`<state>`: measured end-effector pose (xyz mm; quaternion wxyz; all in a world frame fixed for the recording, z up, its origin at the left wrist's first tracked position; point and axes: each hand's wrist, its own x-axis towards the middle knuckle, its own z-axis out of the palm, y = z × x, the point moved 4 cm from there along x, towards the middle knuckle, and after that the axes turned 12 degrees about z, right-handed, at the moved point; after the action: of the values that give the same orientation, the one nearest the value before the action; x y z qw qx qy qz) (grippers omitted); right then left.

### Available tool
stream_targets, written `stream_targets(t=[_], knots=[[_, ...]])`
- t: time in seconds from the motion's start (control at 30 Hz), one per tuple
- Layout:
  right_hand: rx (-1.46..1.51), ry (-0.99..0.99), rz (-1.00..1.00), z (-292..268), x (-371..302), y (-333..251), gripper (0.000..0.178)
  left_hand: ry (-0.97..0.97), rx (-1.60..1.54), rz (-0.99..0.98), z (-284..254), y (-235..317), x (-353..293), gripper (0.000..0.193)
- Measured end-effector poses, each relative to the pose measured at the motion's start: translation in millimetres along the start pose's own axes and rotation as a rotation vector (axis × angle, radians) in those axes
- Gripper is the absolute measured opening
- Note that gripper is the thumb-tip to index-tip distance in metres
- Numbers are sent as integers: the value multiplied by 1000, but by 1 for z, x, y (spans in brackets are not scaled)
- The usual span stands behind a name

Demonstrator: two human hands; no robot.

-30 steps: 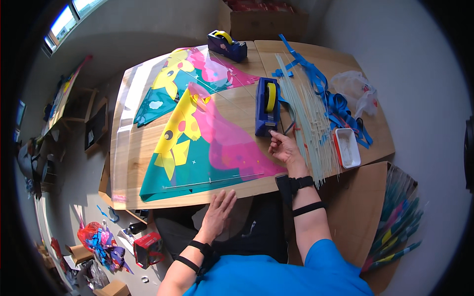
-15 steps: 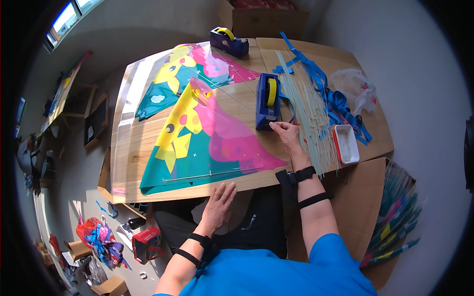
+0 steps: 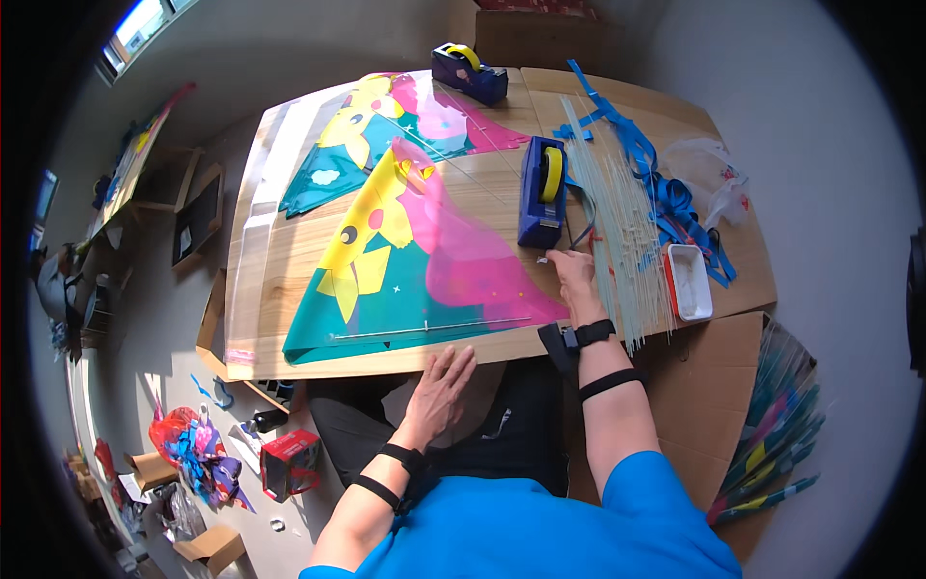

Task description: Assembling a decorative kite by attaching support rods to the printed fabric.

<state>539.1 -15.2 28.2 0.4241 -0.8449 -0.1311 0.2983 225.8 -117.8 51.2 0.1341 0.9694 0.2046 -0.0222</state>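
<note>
My right hand (image 3: 576, 273) is pinched on a small piece of clear tape (image 3: 542, 259), just below a blue tape dispenser (image 3: 542, 212) that carries a yellow-cored roll. Fingers outstretched, my left hand (image 3: 439, 394) rests at the table's front edge with nothing in it. Just beyond it lies a triangular kite sheet (image 3: 424, 261) in teal, yellow and pink with a cartoon figure. A thin white rod (image 3: 424, 330) runs along the sheet's near edge. Farther back is a similar kite sheet (image 3: 338, 145) with thin rods across it.
A second tape dispenser (image 3: 470, 72) stands at the far edge. To the right are many thin rods (image 3: 617, 232), blue ribbon (image 3: 675, 207), a clear plastic bag (image 3: 709, 174) and a red-and-white tray (image 3: 689, 285). A cardboard box (image 3: 704, 386) with rolled kite sheets (image 3: 772, 444) sits beside the table.
My right hand has come away from the dispenser toward me with a piece of tape in its fingers. My left hand stays near the table edge. The whole view has shifted slightly.
</note>
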Motion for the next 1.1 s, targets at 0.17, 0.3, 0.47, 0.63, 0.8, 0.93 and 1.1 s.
stream_targets(t=[0.17, 0.3, 0.47, 0.63, 0.8, 0.93, 1.1], knots=[[397, -563, 92, 11, -77, 3, 14, 230, -109, 75, -8, -14, -13, 70], [271, -835, 142, 55, -153, 17, 13, 523, -23, -243, -5, -37, -51, 60], [155, -745, 130, 95, -171, 21, 16, 401, 165, -322, 4, -56, -56, 65], [24, -700, 138, 94, -160, 33, 16, 362, 241, -289, 13, -54, -32, 68], [-46, -708, 30, 98, -160, 32, 18, 328, 236, -302, 13, -56, -27, 63], [-39, -707, 27, 103, -157, 38, 18, 339, 225, -293, 13, -58, -23, 59], [-50, -679, -1, 107, -156, 42, 18, 351, 189, -302, 13, -57, -23, 57]])
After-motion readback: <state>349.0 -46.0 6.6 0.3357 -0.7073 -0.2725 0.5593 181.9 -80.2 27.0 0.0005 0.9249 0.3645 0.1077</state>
